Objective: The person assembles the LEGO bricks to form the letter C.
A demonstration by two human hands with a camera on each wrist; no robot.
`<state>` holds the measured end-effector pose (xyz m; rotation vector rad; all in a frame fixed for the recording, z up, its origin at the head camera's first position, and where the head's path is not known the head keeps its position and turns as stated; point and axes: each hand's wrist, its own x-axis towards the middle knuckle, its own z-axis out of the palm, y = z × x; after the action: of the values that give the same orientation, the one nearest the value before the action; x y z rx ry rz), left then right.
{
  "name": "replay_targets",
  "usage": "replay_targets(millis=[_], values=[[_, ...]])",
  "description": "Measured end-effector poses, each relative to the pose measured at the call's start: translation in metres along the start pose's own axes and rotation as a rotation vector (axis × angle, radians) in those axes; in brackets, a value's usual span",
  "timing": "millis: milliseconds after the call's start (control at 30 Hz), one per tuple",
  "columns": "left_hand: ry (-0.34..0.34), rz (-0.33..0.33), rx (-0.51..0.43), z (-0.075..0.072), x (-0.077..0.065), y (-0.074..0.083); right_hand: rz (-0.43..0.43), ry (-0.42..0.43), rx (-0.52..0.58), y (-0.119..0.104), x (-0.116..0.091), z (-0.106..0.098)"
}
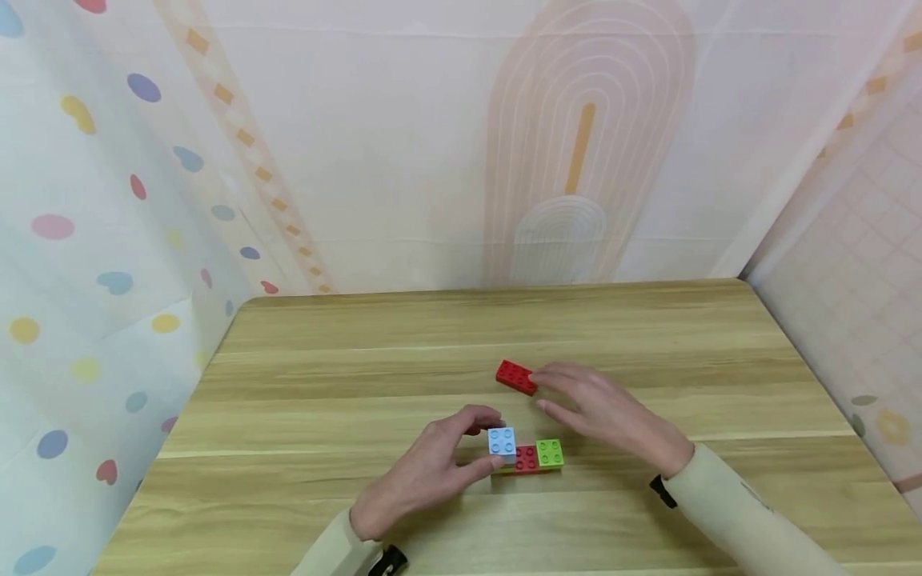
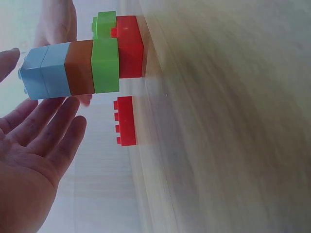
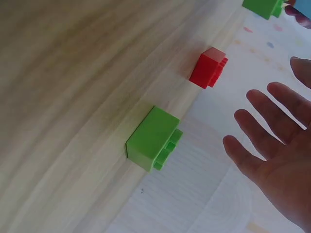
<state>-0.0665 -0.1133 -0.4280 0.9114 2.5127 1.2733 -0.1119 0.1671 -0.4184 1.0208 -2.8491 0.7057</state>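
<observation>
Fingers (image 3: pixel 268 115) extend near a green brick (image 3: pixel 152 136) and red brick (image 3: pixel 206 69), perhaps a blue brick (image 3: pixel 302 7) cropped above.

wood-grain table (image 1: pixel 324 384) | dotted left drape (image 1: pixel 94 180) | back drape (image 1: pixel 389 144), pink arch (image 1: pixel 619 144)

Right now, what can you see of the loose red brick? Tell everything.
The loose red brick looks like plastic, oblong, with two rows of studs, four along the side in the left wrist view. It lies flat, studs up, on the wood-grained table beyond the joined bricks. The right hand overlaps it in the head view, but wrist views show a gap.
</observation>
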Motion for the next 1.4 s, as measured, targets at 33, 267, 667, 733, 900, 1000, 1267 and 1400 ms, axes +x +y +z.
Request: replay_targets(millis=[33, 267, 667, 733, 900, 1000, 1267, 1400], values=[[0.004, 0.007, 0.001, 0.0, 0.001, 0.0, -0.003, 0.003, -0.013, 0.0, 0.002, 0.001], [0.029, 0.035, 0.007, 0.002, 0.002, 0.002, -0.026, 0.023, -0.047, 0.0, 0.018, 0.005], [0.053, 0.026, 0.022, 0.005, 0.002, 0.004, 0.008, -0.026, 0.004, 0.0, 0.04, 0.011], [0.058, 0.031, 0.021, 0.005, 0.002, 0.004, 0.014, -0.038, 0.012, 0.0, 0.042, 0.011], [0.058, 0.034, 0.017, 0.006, 0.002, 0.004, 0.028, -0.074, 0.01, 0.003, 0.049, 0.013], [0.051, 0.02, 0.013, 0.006, 0.002, 0.004, 0.048, -0.101, -0.001, 0.005, 0.052, 0.015], [0.033, -0.002, -0.004, 0.007, 0.003, 0.003, 0.12, -0.162, -0.004, 0.009, 0.057, 0.017], [0.034, -0.001, -0.001, 0.006, 0.003, 0.003, 0.139, -0.186, 0.007, 0.008, 0.06, 0.017]])
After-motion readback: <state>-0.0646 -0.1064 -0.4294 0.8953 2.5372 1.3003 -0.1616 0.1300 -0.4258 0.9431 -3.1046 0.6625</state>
